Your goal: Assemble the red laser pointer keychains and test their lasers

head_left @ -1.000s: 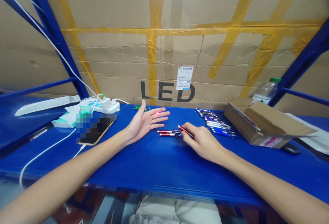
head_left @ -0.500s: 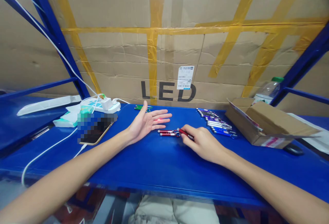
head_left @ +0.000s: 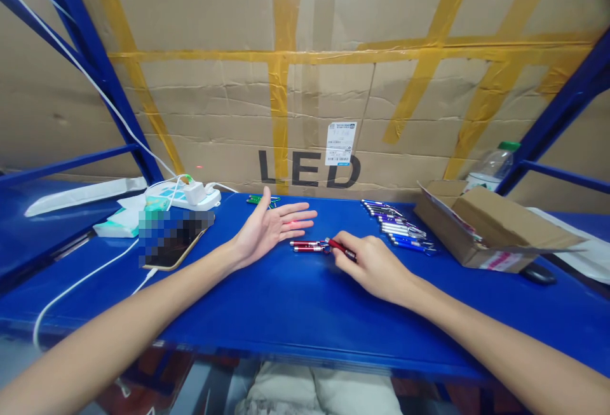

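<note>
A red laser pointer (head_left: 341,250) is pinched in my right hand (head_left: 372,267), its tip aimed left toward my other palm. Fingers spread and palm turned to the right, my left hand (head_left: 267,231) is open and empty. A red light spot falls on its fingers. Just below those fingertips, two more red pen-shaped pointers (head_left: 305,248) lie side by side on the blue table (head_left: 286,313). Green ones (head_left: 254,200) lie partly hidden behind my left hand. Right of centre is a row of several purple, silver and blue pointers (head_left: 400,227).
An open cardboard box (head_left: 467,250) stands at the right, a bottle with a green cap (head_left: 498,164) behind it. On the left are a phone (head_left: 178,243), a tissue pack (head_left: 121,221) and a white power strip (head_left: 210,197) with cables. A large carton (head_left: 204,103) walls the back.
My head view has shifted slightly, moving the scene a little left. A small red spot now shows on the carton above the power strip. Both hands keep nearly the same pose.
</note>
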{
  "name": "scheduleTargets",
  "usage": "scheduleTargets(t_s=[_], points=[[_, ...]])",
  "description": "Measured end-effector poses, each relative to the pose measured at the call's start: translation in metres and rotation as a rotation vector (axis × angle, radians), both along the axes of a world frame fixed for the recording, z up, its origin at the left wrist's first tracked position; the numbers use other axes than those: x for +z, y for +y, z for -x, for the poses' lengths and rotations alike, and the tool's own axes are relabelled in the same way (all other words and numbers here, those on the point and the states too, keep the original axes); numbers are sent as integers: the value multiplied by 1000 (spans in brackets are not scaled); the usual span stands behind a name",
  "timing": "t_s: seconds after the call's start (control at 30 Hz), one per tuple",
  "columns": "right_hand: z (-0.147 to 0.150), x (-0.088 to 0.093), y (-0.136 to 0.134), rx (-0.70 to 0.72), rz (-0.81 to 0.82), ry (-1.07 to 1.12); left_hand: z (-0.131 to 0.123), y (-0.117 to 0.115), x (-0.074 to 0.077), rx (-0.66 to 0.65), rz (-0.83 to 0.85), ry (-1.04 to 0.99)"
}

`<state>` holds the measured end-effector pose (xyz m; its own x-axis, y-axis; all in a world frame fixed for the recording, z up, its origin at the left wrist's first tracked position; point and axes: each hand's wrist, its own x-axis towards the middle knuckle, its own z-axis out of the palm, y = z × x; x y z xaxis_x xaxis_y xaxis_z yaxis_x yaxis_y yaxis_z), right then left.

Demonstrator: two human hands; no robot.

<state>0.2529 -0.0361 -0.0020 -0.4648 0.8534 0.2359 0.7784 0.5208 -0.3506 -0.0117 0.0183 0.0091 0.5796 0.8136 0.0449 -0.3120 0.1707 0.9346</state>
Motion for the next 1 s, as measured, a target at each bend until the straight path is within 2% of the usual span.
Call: scheduleTargets(t_s=[0.1, 0.3, 0.5, 0.73, 1.0], points=[[1, -2, -3, 66, 8, -21, 0, -1, 1, 7, 1, 4], [-1, -1, -1, 12, -33, 71, 0, -1, 1, 6, -12, 2], [1, -3, 0, 23, 4, -51, 1, 1, 2, 3, -9, -13], [0, 2, -1, -50, -24, 118, 0, 0, -2, -17, 2, 26], [2, -1, -2, -44, 3, -10, 1, 1, -2, -29, -54, 28]])
